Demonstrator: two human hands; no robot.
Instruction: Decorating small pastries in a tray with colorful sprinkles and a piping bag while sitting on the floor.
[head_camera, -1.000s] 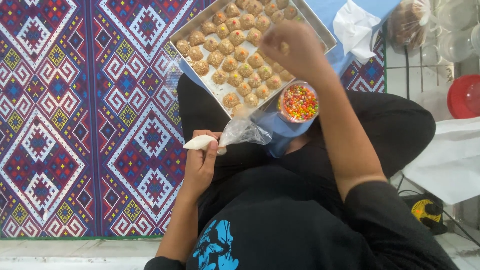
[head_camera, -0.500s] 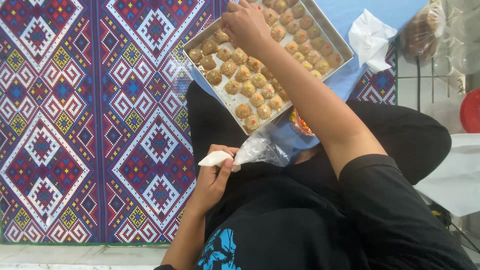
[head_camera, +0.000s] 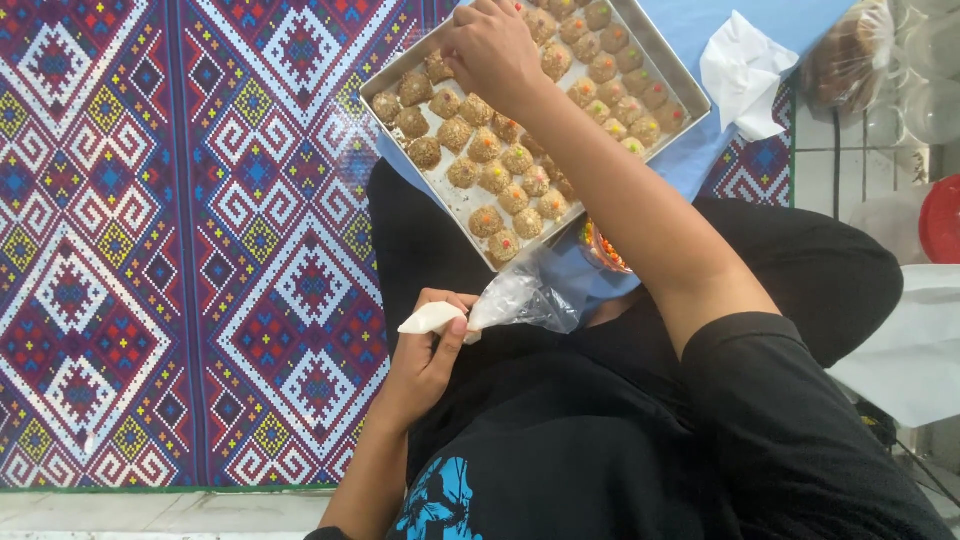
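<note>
Nearest me, my left hand (head_camera: 425, 355) is clenched around a white piping bag (head_camera: 490, 308) at about seven o'clock. Farther out at twelve o'clock, my right hand (head_camera: 492, 45) hovers over the tray (head_camera: 690, 95) of cookies (head_camera: 500, 180), fingers bunched, perhaps pinching something small.

White piping bag (head_camera: 470, 315) (plastic tail crumpled) lies tilted.

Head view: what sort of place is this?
Probably a home floor used for sweet-making: a patterned woven mat, a metal tray of decorated cookies, and a piping bag in the left hand.
</note>
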